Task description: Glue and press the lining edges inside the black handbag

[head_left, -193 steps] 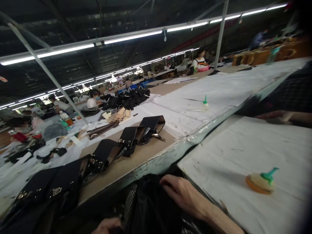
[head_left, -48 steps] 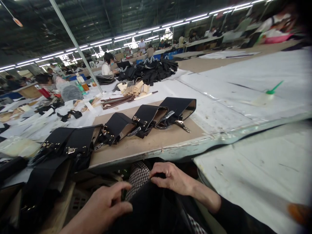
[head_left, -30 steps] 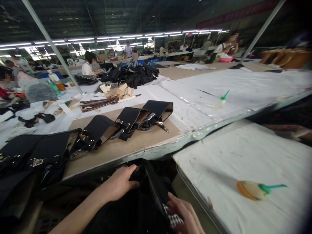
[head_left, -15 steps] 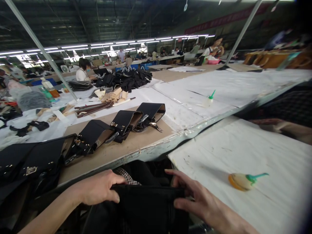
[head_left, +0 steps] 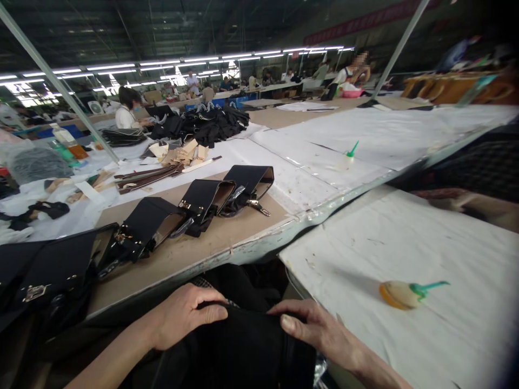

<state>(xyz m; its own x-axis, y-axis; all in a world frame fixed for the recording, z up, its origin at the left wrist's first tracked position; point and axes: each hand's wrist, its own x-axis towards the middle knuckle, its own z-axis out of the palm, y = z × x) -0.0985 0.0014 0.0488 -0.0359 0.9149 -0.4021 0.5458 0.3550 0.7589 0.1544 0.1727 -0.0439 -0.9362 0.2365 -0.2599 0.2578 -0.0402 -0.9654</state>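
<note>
A black bag (head_left: 247, 346) lies low in front of me, below the table edge, its top edge toward the table. My left hand (head_left: 188, 313) pinches that top edge near its left end, thumb on the near face and fingers behind. Toward the right end, my right hand (head_left: 310, 327) grips the same edge between thumb and fingers. The bag's lower part runs out of the picture. Several similar black bags with gold clasps stand in a row on the table, among them a bag (head_left: 152, 221) nearest my left hand.
Brown board (head_left: 211, 237) lies under the row of bags. On the white side table (head_left: 348, 243) at right rests a glue bottle (head_left: 401, 294) with a green nozzle. Another small bottle (head_left: 346, 158), brown strips (head_left: 150, 177) and a black heap (head_left: 206, 125) lie farther off. People work behind.
My left hand has slid right along the bag's edge, toward my right hand. My right hand's fingers have come down onto the edge. The view has shifted slightly.
</note>
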